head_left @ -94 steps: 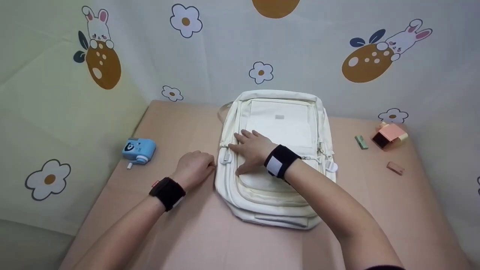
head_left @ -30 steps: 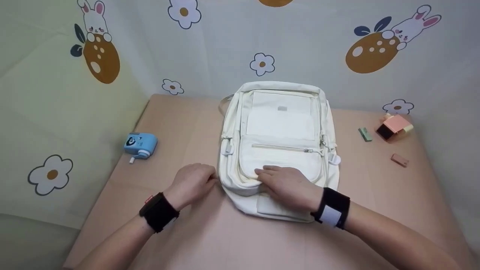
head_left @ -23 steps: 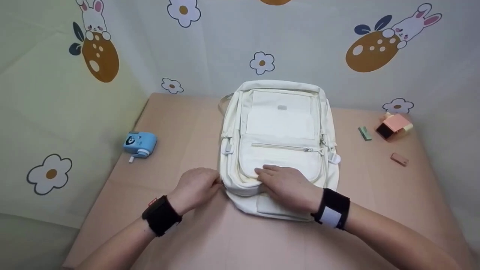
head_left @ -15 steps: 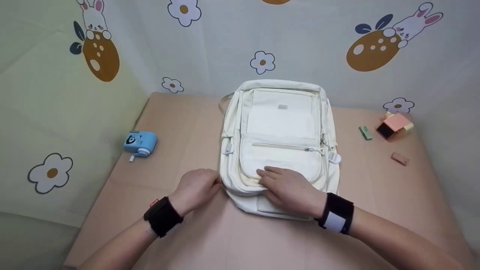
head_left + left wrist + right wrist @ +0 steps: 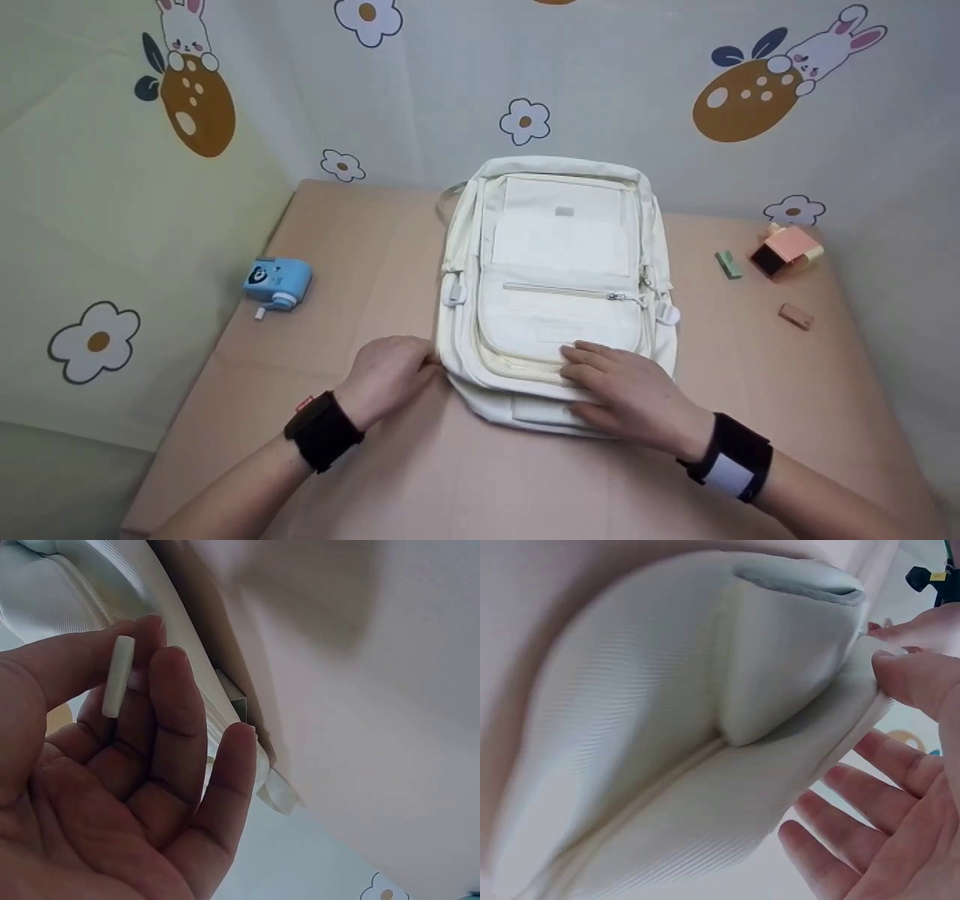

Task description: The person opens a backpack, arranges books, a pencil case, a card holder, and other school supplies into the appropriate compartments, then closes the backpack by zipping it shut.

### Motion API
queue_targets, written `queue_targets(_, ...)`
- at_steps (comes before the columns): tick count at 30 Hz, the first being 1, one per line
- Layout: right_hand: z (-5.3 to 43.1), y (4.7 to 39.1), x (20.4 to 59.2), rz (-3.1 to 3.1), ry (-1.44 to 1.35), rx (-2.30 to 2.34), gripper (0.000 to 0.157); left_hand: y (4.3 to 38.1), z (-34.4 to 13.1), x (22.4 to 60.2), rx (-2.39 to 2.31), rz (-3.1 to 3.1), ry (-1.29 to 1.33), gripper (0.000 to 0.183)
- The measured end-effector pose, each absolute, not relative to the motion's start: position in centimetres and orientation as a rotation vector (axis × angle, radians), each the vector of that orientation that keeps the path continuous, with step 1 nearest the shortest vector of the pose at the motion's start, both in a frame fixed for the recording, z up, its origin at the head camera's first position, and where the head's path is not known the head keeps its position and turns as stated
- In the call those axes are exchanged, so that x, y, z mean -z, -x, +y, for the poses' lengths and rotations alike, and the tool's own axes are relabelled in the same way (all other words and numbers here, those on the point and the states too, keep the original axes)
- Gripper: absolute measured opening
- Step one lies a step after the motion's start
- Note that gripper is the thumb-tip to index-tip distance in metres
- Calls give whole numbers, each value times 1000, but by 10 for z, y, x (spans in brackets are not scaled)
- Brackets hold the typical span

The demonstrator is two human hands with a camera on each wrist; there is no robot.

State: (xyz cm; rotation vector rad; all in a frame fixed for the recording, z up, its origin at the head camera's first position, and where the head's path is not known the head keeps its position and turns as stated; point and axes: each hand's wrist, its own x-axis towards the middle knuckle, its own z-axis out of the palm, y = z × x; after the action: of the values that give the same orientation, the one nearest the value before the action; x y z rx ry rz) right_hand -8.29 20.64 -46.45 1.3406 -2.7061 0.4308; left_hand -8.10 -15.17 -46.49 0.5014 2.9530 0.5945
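Observation:
A cream-white backpack (image 5: 559, 240) lies on the table with its zipped front upward. Beside its lower left edge, my left hand (image 5: 394, 371) curls its fingers inward. The left wrist view shows that hand pinching a small white zipper pull (image 5: 118, 676) near the fabric. My right hand (image 5: 634, 390) is at the lower right of the backpack, fingers extended over the front panel and thumb lower, by the bottom. In the right wrist view, the thumb (image 5: 911, 679) touches the fabric edge while the other fingers spread out below it.
To the left stands a blue hand-crank pencil sharpener (image 5: 277, 281). On the right are a pink box-shaped object with a dark opening (image 5: 787, 251), a small green block (image 5: 727, 265) and a small pink block (image 5: 796, 316). A patterned cloth wall (image 5: 600, 75) closes off the back.
My right hand has moved from the left of the front panel down to its bottom, then slid right. My left hand has moved slightly down along the backpack's left edge.

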Motion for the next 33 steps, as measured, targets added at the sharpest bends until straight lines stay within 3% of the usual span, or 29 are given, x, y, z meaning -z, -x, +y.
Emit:
queue_targets(5, 216, 80, 474, -2638, -1309, -427, 44, 81, -151, 466, -579, 2960, -490, 8)
queue_targets(12, 210, 84, 482, -2498, -1289, -379, 28, 79, -150, 469, -535, 2973, -476, 10)
queue_targets(19, 208, 89, 481, -2469, -1238, -325, 31, 76, -147, 468, -494, 3015, -542, 19)
queue_targets(33, 201, 97, 476, -2480, -1235, -380, 16, 56, -119, 464, -547, 2986, -724, 21)
